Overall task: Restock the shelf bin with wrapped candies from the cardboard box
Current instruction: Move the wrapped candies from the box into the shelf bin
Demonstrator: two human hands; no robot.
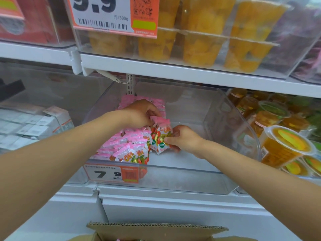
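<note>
Many pink-and-white wrapped candies (132, 145)

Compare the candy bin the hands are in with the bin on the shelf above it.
The candy bin holds pink wrapped candies only along its left side, its right floor bare; the upper bin is packed across with stacked orange fruit cups. The candy bin's tag reads 7.9; the upper bin's tag reads 9.9. Both are clear plastic with orange-and-white price tags.
</note>
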